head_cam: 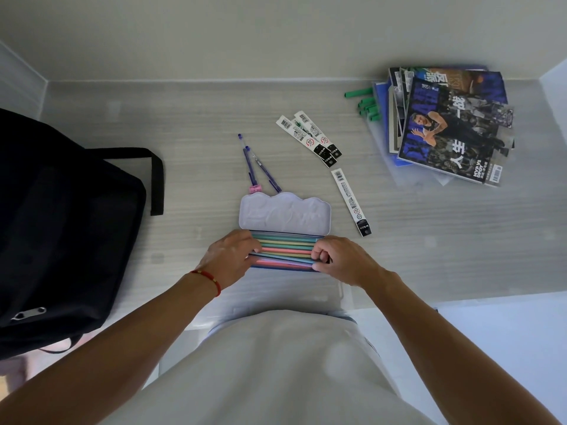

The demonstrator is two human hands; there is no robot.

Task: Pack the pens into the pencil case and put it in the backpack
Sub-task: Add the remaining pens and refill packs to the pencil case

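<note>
A tin pencil case lies open on the desk, its pale lilac lid (285, 211) swung up and away from me. Several pastel pens (287, 251) lie side by side in its tray. My left hand (228, 259) rests on the pens' left ends with fingers curled over them. My right hand (340, 259) pinches the pens' right ends. Two purple pens (256, 167) lie loose just beyond the lid, next to a small pink piece (255, 188). The black backpack (61, 228) stands at the left edge.
Three boxed refill packs (310, 138) lie beyond the case, with one (351, 202) at its right. A stack of magazines (448, 124) sits at the far right with green markers (366, 104) beside it. Walls close the desk at the back and sides.
</note>
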